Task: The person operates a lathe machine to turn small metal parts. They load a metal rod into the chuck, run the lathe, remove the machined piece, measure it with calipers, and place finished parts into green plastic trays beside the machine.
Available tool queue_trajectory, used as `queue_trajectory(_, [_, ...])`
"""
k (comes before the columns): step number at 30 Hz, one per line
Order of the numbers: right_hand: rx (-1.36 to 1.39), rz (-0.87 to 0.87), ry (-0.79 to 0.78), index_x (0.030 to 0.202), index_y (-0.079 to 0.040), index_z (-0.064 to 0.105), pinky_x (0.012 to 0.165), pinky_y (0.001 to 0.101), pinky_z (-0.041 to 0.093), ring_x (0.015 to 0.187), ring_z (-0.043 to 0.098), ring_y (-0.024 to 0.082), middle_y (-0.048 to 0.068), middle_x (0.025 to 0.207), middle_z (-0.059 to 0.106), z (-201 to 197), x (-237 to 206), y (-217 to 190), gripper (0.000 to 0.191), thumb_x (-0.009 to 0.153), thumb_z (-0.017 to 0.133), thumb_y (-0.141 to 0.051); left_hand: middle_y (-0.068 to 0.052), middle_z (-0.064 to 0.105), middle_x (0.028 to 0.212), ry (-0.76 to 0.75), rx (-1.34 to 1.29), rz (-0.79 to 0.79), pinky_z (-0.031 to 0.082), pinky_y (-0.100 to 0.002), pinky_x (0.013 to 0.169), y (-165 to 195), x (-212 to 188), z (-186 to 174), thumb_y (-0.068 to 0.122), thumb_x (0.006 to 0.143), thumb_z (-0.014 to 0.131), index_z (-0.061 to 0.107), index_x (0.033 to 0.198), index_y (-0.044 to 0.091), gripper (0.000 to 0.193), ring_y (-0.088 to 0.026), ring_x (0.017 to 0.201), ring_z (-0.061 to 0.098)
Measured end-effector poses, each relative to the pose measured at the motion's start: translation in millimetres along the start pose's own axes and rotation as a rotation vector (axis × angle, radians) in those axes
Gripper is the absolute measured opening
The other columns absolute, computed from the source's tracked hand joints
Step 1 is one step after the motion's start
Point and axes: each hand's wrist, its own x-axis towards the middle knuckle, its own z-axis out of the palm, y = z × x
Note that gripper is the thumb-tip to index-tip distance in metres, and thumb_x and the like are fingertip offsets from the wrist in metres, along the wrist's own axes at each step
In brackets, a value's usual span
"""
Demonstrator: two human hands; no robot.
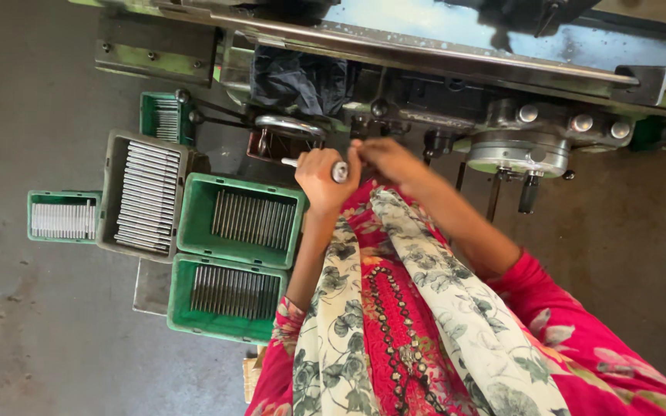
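- A short metal rod [325,166] is held at the centre of the frame, just below the machine [456,69] that runs across the top
- The left hand [321,181] is wrapped around the rod in a closed fist; a bright round end face shows at the thumb side and a short pale stub sticks out on the other side
- The right hand [383,158] is set against the left, fingers bent toward the rod's round end; whether it pinches the rod or only touches it cannot be told
- Judged stiff and dense for its size: bare steel, smooth, likely slick if oily; no risk of breakage, but a drop is possible
- The best hold is judged to be around the middle of the shaft with the whole fist, as seen, the ends left free
- More rods of the same kind are laid in rows in green crates [240,223] at centre left, with a grey crate [144,196] and a small green crate [63,217] further left, all on the floor [32,323]
- A dark cloth [298,77] is draped over the machine edge above the hands, and a metal ring handle [290,127] lies just upper left of them
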Motion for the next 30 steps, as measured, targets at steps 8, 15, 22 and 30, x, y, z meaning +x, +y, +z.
queue_trajectory(8, [0.233,-0.132,0.423,0.077,-0.012,0.054,0.042,0.0246,0.022,0.047,0.032,0.005,-0.007,0.057,0.042,68,13,41,0.041,0.105,0.061,-0.04,0.003,0.061,0.072,-0.011,0.137,-0.172,0.044,-0.038,0.064,-32,-17,22,0.023,0.096,0.07,0.062,0.074,0.024,0.024,-0.023,0.061,0.056])
queue_trajectory(15, [-0.623,-0.79,0.378,0.116,0.003,0.061,0.063,0.0266,0.054,0.074,0.07,0.009,0.008,0.084,0.071,67,9,7,0.027,0.103,0.074,-0.016,0.005,0.038,0.054,-0.326,-1.617,-1.578,0.024,-0.027,0.041,-85,-53,20,0.075,0.089,0.052,0.06,0.074,0.014,0.063,-0.01,0.041,0.031])
queue_trajectory(22, [-0.779,-0.961,0.668,0.11,-0.003,0.067,0.058,0.0301,0.048,0.071,0.063,0.015,0.008,0.093,0.071,19,23,51,0.017,0.109,0.075,-0.018,0.004,0.042,0.073,-0.355,-1.453,-1.285,0.029,-0.027,0.049,-115,-112,-4,0.05,0.104,0.064,0.06,0.109,0.009,0.042,-0.008,0.054,0.034])
queue_trajectory(30, [-0.897,-0.598,0.679,0.117,0.002,0.063,0.074,0.0304,0.054,0.086,0.069,0.015,0.009,0.099,0.071,-73,-47,111,0.02,0.116,0.072,-0.016,-0.002,0.061,0.091,0.31,-0.322,-1.098,0.05,-0.031,0.066,-228,-212,-63,-0.007,0.088,0.061,0.051,0.127,0.01,0.043,-0.015,0.076,0.058])
